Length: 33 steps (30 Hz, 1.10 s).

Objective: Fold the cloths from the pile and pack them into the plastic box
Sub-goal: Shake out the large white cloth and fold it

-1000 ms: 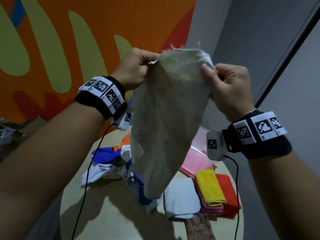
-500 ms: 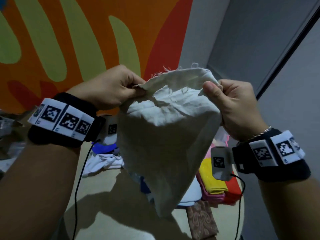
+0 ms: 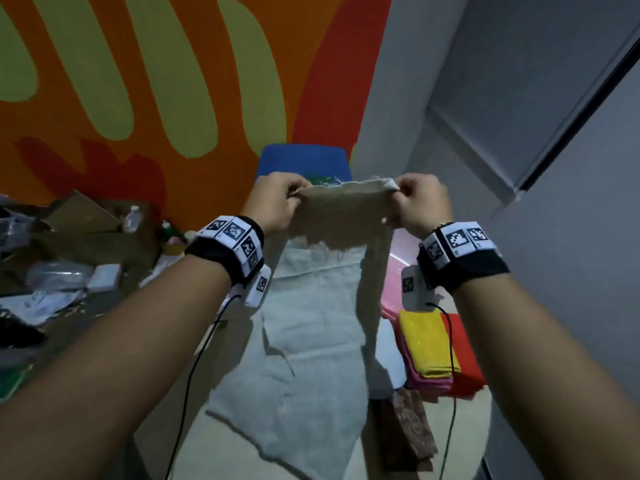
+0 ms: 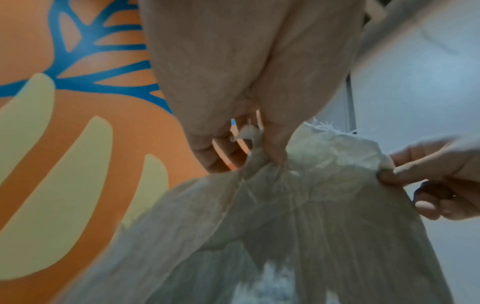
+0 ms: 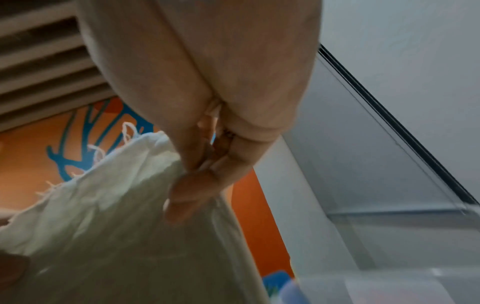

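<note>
Stretching between both hands, an off-white cloth [image 3: 313,327] with a frayed upper hem is held aloft by its two top corners, the rest hanging toward the round table [image 3: 221,441]. The left corner is pinched by the left hand [image 3: 275,202] between thumb and curled fingers, as the left wrist view shows, and the right corner is pinched likewise by the right hand [image 3: 417,204]. The corners appear to be held apart so that the top edge is pulled taut and the fabric hangs flat under its own weight, creases being shaken out before a fold is made; this is judged the opening step on this piece. Folding is not yet begun, though one side of the hanging cloth looks doubled back. Below, to the right, folded cloths are stacked: a yellow cloth [image 3: 427,341] upon pink ones, a red cloth [image 3: 465,362] beside them. The pink plastic box [image 3: 394,271] is glimpsed behind the right wrist, mostly hidden. The unfolded pile is concealed behind the hanging cloth. A brown patterned cloth [image 3: 410,427] lies near the table's near edge.
</note>
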### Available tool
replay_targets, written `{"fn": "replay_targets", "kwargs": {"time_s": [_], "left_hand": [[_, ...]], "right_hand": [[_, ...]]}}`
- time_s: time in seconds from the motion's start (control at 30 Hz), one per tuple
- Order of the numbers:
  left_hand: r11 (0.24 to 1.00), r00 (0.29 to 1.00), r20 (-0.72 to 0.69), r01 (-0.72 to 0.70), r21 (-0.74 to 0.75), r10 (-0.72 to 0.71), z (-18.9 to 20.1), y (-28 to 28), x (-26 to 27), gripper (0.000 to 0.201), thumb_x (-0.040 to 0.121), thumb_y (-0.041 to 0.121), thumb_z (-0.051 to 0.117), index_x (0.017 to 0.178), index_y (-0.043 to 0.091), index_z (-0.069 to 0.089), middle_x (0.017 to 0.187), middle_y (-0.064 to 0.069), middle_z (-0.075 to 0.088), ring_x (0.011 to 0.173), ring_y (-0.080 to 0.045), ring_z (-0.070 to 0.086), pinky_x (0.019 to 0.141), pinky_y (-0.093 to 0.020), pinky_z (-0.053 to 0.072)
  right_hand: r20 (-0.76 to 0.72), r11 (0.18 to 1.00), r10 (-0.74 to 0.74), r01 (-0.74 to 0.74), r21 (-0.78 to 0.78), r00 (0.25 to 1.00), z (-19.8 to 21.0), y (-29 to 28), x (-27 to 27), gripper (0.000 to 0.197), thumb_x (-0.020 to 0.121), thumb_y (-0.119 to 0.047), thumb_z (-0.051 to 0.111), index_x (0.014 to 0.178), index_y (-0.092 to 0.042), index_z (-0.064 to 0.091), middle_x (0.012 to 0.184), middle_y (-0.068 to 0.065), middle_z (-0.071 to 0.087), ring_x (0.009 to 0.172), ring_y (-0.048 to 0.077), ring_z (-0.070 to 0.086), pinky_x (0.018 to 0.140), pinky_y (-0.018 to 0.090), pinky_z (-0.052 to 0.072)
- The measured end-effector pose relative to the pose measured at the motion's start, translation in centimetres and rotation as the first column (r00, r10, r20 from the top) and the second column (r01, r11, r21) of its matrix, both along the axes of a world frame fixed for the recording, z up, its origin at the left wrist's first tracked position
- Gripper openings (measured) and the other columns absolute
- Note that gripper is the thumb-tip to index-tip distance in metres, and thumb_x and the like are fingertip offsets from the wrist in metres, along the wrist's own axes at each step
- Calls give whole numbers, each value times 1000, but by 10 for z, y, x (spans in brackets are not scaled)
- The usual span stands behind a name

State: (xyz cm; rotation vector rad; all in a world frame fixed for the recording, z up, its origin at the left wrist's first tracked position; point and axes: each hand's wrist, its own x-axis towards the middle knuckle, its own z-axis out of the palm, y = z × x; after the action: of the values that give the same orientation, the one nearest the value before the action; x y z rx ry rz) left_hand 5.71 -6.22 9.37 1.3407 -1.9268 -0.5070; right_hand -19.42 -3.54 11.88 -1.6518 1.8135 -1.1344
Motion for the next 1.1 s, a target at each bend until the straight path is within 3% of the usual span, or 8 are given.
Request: {"fn": "replay_targets", "kwargs": {"time_s": [0.13, 0.3, 0.5, 0.63, 0.73, 0.87, 0.97, 1.1], "left_hand": [[986, 992, 111, 39, 161, -58, -57, 4, 20, 10, 88, 6, 73, 96, 10, 77, 95, 3, 74, 91, -14, 66, 80, -26, 49], [719, 788, 312, 223, 659, -531, -133, 47, 37, 7, 80, 18, 82, 86, 20, 78, 82, 10, 74, 67, 2, 61, 66, -16, 47], [501, 670, 228, 246, 830, -707, -184, 105, 24, 17, 77, 18, 84, 92, 13, 81, 61, 15, 63, 49, 3, 51, 54, -9, 41], [349, 604, 168, 196, 917, -779, -213, 127, 20, 26, 76, 20, 86, 101, 17, 79, 84, 7, 74, 64, 1, 59, 60, -10, 45], [194, 646, 8, 216, 957, -763, -221, 128, 20, 35, 77, 12, 85, 111, 16, 76, 97, 7, 77, 78, 2, 67, 72, -13, 51], [476, 763, 158, 214, 853, -627, -229, 108, 18, 18, 81, 10, 75, 95, 22, 77, 85, 10, 77, 78, 1, 70, 79, -20, 57], [675, 845, 260, 152, 722, -468, -229, 101, 13, 18, 88, 9, 61, 98, 18, 74, 89, 5, 78, 84, -5, 72, 83, -26, 57], [721, 932, 150, 145, 677, -329, -232, 102, -1, 21, 95, 11, 53, 106, 19, 69, 88, 4, 74, 82, -7, 72, 80, -36, 60]], "right_hand": [[29, 961, 181, -183, 207, 983, -59, 25, 2, 13, 89, -3, 62, 77, -1, 68, 62, 13, 68, 62, 27, 73, 67, 55, 60], [-67, 704, 518, -381, 600, 853, -142, 90, 11, 4, 77, -4, 71, 74, -6, 72, 72, 7, 74, 67, 19, 73, 72, 38, 62], [-41, 457, 689, -389, 800, 724, -186, 139, 14, 18, 68, -8, 75, 60, -23, 68, 54, -16, 63, 52, -1, 56, 59, 21, 51], [-14, 311, 777, -364, 878, 629, -203, 161, 23, 10, 73, -14, 73, 71, -23, 72, 54, -25, 61, 54, -8, 57, 63, 15, 46], [-171, 419, 730, -236, 877, 662, -214, 155, 15, 25, 80, -31, 63, 95, -16, 76, 86, -1, 73, 82, 17, 68, 75, 28, 53], [-460, 746, 318, 80, 661, 829, -243, 123, -4, 30, 92, -28, 53, 107, -5, 65, 111, 17, 68, 104, 34, 63, 85, 34, 49], [-412, 725, 167, 171, 667, 896, -255, 112, 6, 35, 87, -40, 59, 103, -8, 56, 105, 13, 64, 96, 33, 62, 73, 32, 45], [-277, 697, -41, 226, 680, 960, -268, 110, 19, 31, 75, -30, 66, 93, -9, 53, 88, 6, 56, 81, 27, 57, 66, 29, 43]]}}
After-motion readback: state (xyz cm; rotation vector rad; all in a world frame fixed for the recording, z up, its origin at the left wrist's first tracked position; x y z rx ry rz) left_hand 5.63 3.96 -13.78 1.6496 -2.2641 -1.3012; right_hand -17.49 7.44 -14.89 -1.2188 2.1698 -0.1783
